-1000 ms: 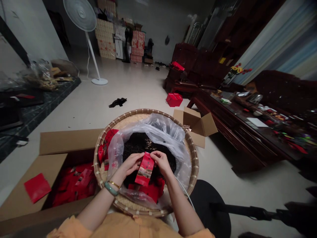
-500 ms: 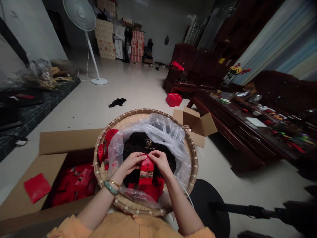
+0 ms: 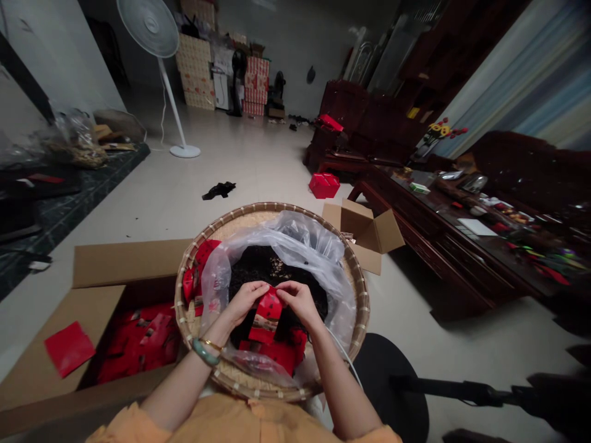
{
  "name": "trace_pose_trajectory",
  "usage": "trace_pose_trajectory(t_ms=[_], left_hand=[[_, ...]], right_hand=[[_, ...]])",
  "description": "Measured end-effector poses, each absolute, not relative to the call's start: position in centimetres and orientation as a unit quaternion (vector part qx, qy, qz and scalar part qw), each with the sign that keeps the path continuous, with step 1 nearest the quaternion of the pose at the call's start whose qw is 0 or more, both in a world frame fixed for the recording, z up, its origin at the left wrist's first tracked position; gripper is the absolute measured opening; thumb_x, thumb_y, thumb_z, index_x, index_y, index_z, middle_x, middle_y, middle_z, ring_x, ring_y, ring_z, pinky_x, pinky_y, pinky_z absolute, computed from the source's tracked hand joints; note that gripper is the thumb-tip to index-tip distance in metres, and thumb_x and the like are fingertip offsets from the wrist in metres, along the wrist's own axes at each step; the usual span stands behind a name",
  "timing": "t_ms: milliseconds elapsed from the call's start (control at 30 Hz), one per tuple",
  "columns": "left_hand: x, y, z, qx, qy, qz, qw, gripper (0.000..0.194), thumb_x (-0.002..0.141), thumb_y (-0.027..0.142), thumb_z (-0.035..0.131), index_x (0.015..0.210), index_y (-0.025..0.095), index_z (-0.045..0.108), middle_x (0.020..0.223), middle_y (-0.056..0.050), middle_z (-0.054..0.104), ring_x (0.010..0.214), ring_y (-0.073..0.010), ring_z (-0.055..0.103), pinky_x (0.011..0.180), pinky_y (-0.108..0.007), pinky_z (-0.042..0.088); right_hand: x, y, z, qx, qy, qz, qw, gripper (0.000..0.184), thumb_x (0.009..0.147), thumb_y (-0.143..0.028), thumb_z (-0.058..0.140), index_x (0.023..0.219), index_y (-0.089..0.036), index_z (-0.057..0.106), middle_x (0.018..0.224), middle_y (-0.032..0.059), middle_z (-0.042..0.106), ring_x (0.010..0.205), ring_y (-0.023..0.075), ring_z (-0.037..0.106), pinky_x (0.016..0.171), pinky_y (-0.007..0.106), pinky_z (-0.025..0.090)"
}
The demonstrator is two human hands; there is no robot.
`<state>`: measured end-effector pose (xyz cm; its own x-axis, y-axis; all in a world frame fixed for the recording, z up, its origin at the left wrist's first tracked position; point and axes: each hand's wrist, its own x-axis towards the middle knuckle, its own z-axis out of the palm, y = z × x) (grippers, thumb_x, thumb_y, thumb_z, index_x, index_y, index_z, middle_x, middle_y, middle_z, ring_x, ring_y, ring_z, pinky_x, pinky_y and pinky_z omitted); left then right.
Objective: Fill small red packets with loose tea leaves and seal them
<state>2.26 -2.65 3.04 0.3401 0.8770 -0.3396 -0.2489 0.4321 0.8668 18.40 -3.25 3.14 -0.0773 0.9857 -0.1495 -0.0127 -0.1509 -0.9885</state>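
Between my two hands hangs a small red printed packet [image 3: 266,318], its top edge pinched. My left hand [image 3: 247,301] is closed on the packet's upper left corner, and my right hand [image 3: 298,301] is closed on the upper right. Below them, dark loose stuff like dry tea leaves [image 3: 252,261] fills a clear plastic bag [image 3: 314,237], opened out in a round woven bamboo tray [image 3: 364,289]. More red packets [image 3: 286,355] lie at the bag's near side, and others [image 3: 198,267] rest against the tray's left rim.
An open cardboard box [image 3: 133,261] full of red packets stands at the left, one flat red packet [image 3: 69,349] on its flap. Another open box [image 3: 364,234] sits beyond the tray's right. A black round stand base [image 3: 392,387] is close at the right, near a dark wooden table [image 3: 429,240].
The packet has swung upright and then tilted again, its lower end now to the left. My fingers have drawn closer together along its top edge.
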Motion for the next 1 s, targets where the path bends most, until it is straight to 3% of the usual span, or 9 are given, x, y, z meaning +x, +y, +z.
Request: trace_pose_trajectory(t_ms=[167,400,567,700,767,867,1000], left_hand=[[2.4,-2.7,3.1,0.355,0.431,0.385,0.735,0.038,0.070,0.047,0.065,0.090,0.014,0.065,0.078,-0.005,0.068,0.067,-0.0146,0.060,0.062,-0.024,0.045],[2.9,-2.6,2.4,0.394,0.485,0.447,0.640,0.029,0.062,0.040,0.071,0.072,0.013,0.065,0.064,0.000,0.063,0.057,-0.0119,0.055,0.056,-0.022,0.042],[3.1,-2.6,2.0,0.354,0.462,0.467,0.666,0.031,0.064,0.041,0.070,0.075,0.013,0.063,0.064,0.001,0.063,0.057,-0.0105,0.055,0.056,-0.021,0.044],[2.7,-2.8,2.0,0.367,0.415,0.398,0.731,0.037,0.069,0.043,0.067,0.089,0.013,0.062,0.075,-0.004,0.068,0.061,-0.0126,0.062,0.059,-0.023,0.048],[2.5,-2.8,2.0,0.375,0.399,0.364,0.754,0.042,0.065,0.038,0.072,0.097,0.013,0.061,0.082,-0.007,0.070,0.065,-0.0155,0.065,0.063,-0.026,0.050],[2.1,-2.8,1.6,0.361,0.399,0.364,0.760,0.045,0.061,0.033,0.077,0.097,0.014,0.059,0.086,-0.008,0.071,0.069,-0.0189,0.067,0.069,-0.031,0.052],[1.5,-2.4,1.2,0.363,0.423,0.380,0.739,0.044,0.059,0.032,0.077,0.095,0.013,0.060,0.084,-0.008,0.071,0.069,-0.0181,0.067,0.066,-0.028,0.051]], right_hand=[[18.6,-3.1,2.6,-0.522,-0.458,0.555,0.457,0.024,0.062,-0.036,0.070,0.072,-0.015,0.068,0.055,-0.0005,0.060,0.047,0.0102,0.050,0.045,0.022,0.043],[18.8,-3.1,2.5,-0.526,-0.442,0.565,0.456,0.027,0.059,-0.039,0.073,0.068,-0.014,0.067,0.054,-0.0007,0.060,0.045,0.0104,0.052,0.046,0.024,0.046],[18.6,-3.2,2.3,-0.522,-0.414,0.576,0.474,0.029,0.058,-0.041,0.074,0.065,-0.015,0.065,0.053,-0.0020,0.058,0.046,0.0105,0.052,0.049,0.025,0.047],[19.0,-2.8,1.6,-0.534,-0.391,0.565,0.493,0.035,0.058,-0.047,0.073,0.069,-0.015,0.065,0.060,-0.0005,0.060,0.052,0.0126,0.054,0.055,0.029,0.050],[19.7,-2.5,1.1,-0.548,-0.402,0.545,0.490,0.038,0.065,-0.051,0.066,0.078,-0.015,0.066,0.066,0.0020,0.062,0.058,0.0151,0.057,0.060,0.031,0.051],[21.3,-2.4,0.5,-0.602,-0.513,0.440,0.425,0.038,0.076,-0.045,0.055,0.098,-0.016,0.065,0.085,0.0071,0.066,0.075,0.0199,0.060,0.072,0.034,0.049],[23.1,-3.3,-0.4,-0.687,-0.656,0.239,0.204,0.048,0.069,-0.032,0.065,0.115,-0.018,0.059,0.107,0.0124,0.061,0.099,0.0270,0.055,0.084,0.034,0.040]])
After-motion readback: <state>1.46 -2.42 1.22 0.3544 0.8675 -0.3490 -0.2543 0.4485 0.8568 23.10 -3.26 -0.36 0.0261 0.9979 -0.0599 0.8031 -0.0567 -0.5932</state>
